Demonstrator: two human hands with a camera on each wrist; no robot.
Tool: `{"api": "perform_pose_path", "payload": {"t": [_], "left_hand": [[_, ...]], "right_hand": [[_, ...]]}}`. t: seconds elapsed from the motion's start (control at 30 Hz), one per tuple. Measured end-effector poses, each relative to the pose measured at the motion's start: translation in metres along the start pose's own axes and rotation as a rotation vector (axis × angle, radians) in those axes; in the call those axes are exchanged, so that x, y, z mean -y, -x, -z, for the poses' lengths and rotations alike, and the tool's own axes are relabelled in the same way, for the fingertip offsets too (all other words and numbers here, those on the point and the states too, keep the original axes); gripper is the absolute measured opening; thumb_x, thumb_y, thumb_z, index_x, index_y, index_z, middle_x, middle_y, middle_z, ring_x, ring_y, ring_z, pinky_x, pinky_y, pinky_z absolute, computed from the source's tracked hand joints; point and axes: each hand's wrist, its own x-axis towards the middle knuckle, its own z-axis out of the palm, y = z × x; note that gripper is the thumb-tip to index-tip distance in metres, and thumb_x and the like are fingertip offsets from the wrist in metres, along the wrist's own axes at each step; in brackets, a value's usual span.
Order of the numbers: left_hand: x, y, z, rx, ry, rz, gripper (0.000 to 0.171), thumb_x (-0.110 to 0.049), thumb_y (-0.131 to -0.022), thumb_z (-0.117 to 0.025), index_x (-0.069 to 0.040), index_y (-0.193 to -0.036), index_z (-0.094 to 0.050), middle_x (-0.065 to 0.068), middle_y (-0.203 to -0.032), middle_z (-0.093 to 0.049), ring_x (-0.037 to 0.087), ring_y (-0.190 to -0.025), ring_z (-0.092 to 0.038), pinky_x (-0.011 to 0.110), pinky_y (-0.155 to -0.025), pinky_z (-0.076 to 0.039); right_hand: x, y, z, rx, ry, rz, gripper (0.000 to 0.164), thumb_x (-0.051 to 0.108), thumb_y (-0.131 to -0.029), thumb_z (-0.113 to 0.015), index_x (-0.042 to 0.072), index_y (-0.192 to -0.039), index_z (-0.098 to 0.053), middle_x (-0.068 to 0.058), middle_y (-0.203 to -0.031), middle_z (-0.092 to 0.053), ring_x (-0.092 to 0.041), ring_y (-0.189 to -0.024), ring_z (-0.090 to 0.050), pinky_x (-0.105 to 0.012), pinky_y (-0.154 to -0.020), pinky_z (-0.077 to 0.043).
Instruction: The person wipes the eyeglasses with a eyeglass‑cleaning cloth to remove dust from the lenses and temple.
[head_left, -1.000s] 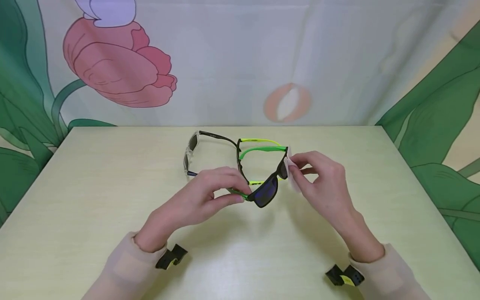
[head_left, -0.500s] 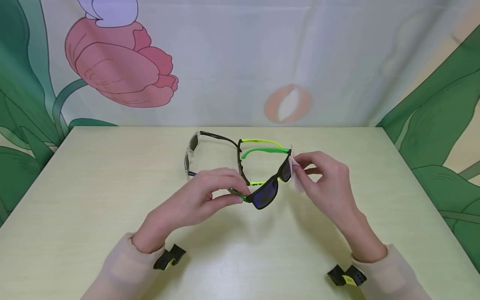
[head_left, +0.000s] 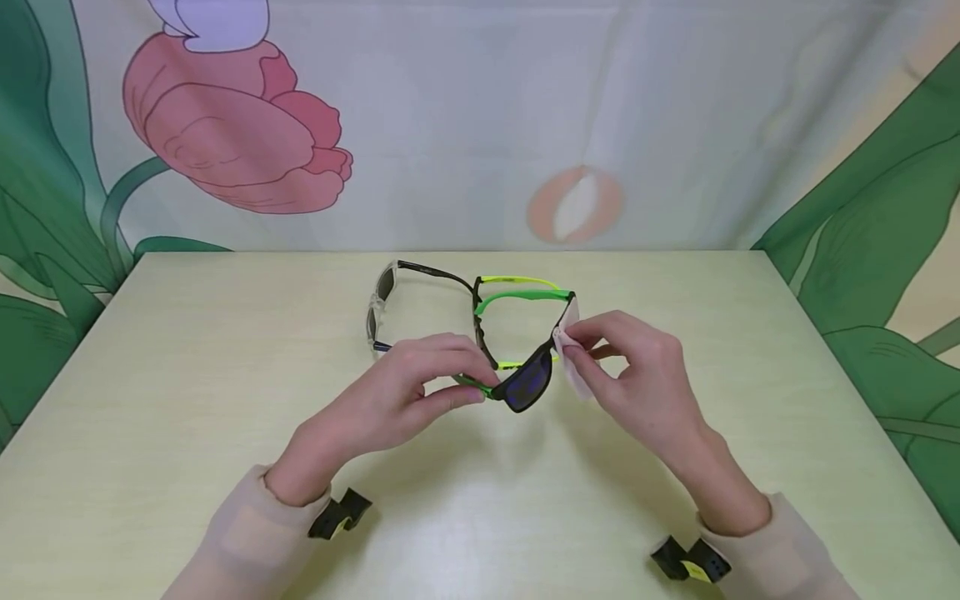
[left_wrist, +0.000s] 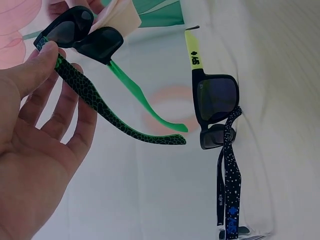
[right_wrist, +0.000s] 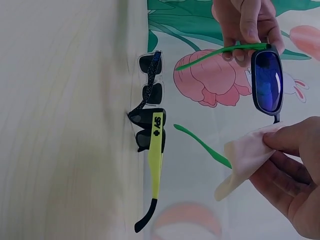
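Note:
My left hand [head_left: 408, 387] pinches black-framed sunglasses [head_left: 527, 383] with green temples by the hinge end of one temple. They are held above the table, temples pointing away, and the blue-tinted lens shows in the right wrist view. With thumb and fingers my right hand [head_left: 633, 367] pinches a pale cleaning cloth [right_wrist: 247, 155] folded over the other lens, which it hides in that view. Seen from the left wrist, the temple [left_wrist: 95, 97] between my left thumb and fingers has a black-and-green cracked pattern.
Behind the held pair, sunglasses with yellow temples [right_wrist: 156, 155] stand on the table [head_left: 187, 400]. Clear-framed sunglasses [head_left: 382, 300] with dark speckled temples stand left of them, temple tips at the yellow pair's frame. A printed curtain [head_left: 450, 125] hangs along the table's far edge.
My right hand has moved the cloth slightly left along the lens, toward the bridge. The sunglasses tilt a little, and my left hand keeps the same grip.

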Motion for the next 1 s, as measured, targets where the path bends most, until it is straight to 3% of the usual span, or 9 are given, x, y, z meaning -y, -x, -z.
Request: {"api": "perform_pose_path", "payload": {"t": [0.3, 0.6, 1.0], "left_hand": [[0.000, 0.001, 0.000, 0.014, -0.022, -0.004, 0.021, 0.002, -0.094, -0.073, -0.012, -0.110, -0.073, -0.006, -0.108, -0.068, 0.011, -0.101, -0.063, 0.037, -0.085, -0.055], [-0.002, 0.001, 0.002, 0.035, -0.012, -0.017, 0.022, 0.002, -0.093, -0.073, -0.013, -0.109, -0.073, -0.007, -0.108, -0.068, 0.011, -0.103, -0.064, 0.038, -0.087, -0.056], [-0.003, 0.000, 0.003, 0.033, -0.018, -0.043, 0.023, 0.004, -0.092, -0.074, -0.012, -0.108, -0.073, -0.007, -0.107, -0.068, 0.010, -0.102, -0.063, 0.038, -0.086, -0.056]], "right_hand": [[0.000, 0.000, 0.000, -0.011, -0.008, -0.003, 0.023, -0.009, -0.082, -0.081, 0.006, -0.099, -0.077, -0.002, -0.092, -0.074, -0.012, -0.080, -0.069, -0.022, -0.066, -0.059], [-0.006, -0.001, 0.004, -0.025, 0.057, -0.001, 0.021, -0.008, -0.083, -0.081, 0.003, -0.100, -0.076, -0.003, -0.094, -0.074, -0.013, -0.081, -0.070, -0.026, -0.066, -0.060], [-0.016, 0.000, 0.006, -0.014, 0.104, -0.108, 0.017, -0.003, -0.086, -0.081, 0.003, -0.101, -0.076, -0.001, -0.092, -0.074, -0.012, -0.082, -0.068, -0.029, -0.067, -0.061]]}}
